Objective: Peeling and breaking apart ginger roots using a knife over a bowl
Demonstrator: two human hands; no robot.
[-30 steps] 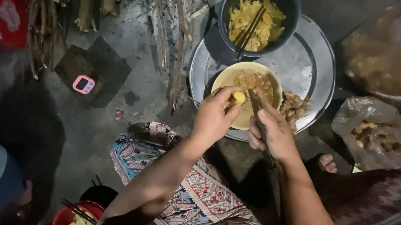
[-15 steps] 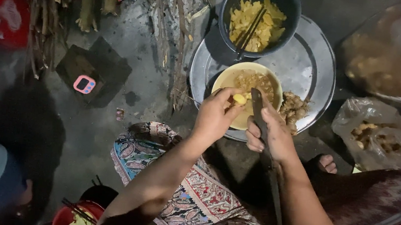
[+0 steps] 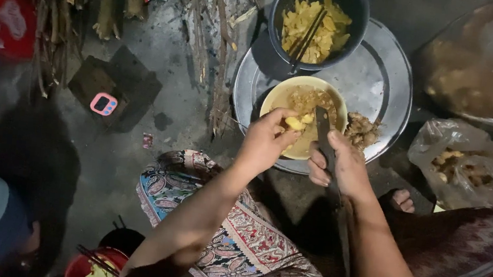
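- Pinching a small yellow piece (image 3: 293, 122) between thumb and fingertips, the left hand (image 3: 264, 143) hovers over the yellow bowl (image 3: 275, 96).
- Right hand (image 3: 344, 164) is clamped around a dark knife (image 3: 324, 128), blade tip just beside that piece.
- Bowl sits on a round metal tray (image 3: 387, 80), a dark pot (image 3: 352, 3) of yellow slices beyond it.
- Pink timer (image 3: 103, 104) lies well apart, left.

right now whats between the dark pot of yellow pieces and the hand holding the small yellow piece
In the head view, the yellow bowl lies between the dark pot and the left hand, on the round metal tray.
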